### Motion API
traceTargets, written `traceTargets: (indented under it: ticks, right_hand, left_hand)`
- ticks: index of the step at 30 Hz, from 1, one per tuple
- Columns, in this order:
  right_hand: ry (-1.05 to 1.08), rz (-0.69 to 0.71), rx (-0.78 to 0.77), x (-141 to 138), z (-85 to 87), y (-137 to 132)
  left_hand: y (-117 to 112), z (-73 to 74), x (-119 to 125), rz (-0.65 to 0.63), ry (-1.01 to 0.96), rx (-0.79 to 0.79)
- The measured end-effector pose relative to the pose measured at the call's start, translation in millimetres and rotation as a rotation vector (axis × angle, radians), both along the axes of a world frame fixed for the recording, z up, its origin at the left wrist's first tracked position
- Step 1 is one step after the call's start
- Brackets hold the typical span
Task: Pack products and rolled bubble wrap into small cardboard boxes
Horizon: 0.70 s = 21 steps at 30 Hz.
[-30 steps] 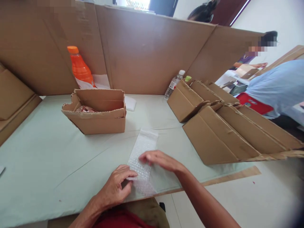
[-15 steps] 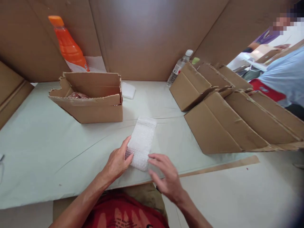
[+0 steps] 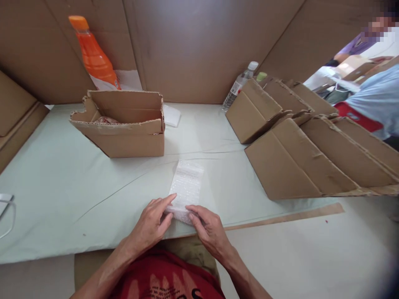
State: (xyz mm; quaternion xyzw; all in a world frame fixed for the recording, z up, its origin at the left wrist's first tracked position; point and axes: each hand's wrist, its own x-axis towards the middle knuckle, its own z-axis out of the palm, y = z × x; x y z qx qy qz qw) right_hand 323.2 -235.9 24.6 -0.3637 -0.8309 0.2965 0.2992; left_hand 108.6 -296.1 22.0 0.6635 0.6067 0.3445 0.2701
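1. Bubble wrap (image 3: 187, 182) lies on the pale green table (image 3: 124, 187), by the near edge, in front of the person. An open cardboard box (image 3: 137, 141) stands farther back, to its left.
2. The left hand (image 3: 152, 218) pinches the wrap's near left end with thumb and fingers.
3. The right hand (image 3: 212, 226) pinches the near right corner.
4. It looks light, soft and bendy, maybe a bit slippery. Its bubbles could pop if squeezed hard.
5. Both near corners seem good places to hold, gently.
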Motion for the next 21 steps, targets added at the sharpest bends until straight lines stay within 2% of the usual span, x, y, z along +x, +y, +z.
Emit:
traceTargets:
  ticks: [3, 5, 9, 11, 14, 16, 19, 21]
  right_hand:
    - [-0.020, -0.087, 0.227, 6.6, 2.8, -7.8]
    - [-0.090, -0.049, 0.310, 7.1, 1.3, -10.5]
    - [-0.196, 0.041, 0.330, 0.1, -6.0, -5.3]
    - [-0.150, 0.041, 0.292, -1.9, -7.1, -0.5]
    - [-0.074, 0.102, 0.104, 1.4, -3.1, 3.1]
    - [-0.072, 0.117, 0.048, 5.9, 0.7, 2.4]
    - [-0.122, 0.010, 0.227, 10.1, 2.7, -0.9]
    - [-0.181, -0.016, 0.346, 9.1, 0.9, -1.7]
  left_hand:
    - [7.3, -4.7, 5.3, 0.072, -0.056, -0.083]
    - [13.2, -7.2, 7.7, 0.091, -0.049, -0.080]
    - [13.0, -7.1, 7.3, 0.150, 0.080, 0.138]
    - [5.2, -4.1, 5.3, 0.078, 0.122, 0.225]
    - [-7.5, 0.1, 3.9, -0.031, 0.083, 0.195]
    - [-9.3, -0.2, 4.9, 0.016, 0.045, 0.117]
    - [2.7, -5.6, 7.2, 0.136, 0.053, 0.032]
    - [15.3, -9.3, 7.7, 0.177, 0.101, 0.036]
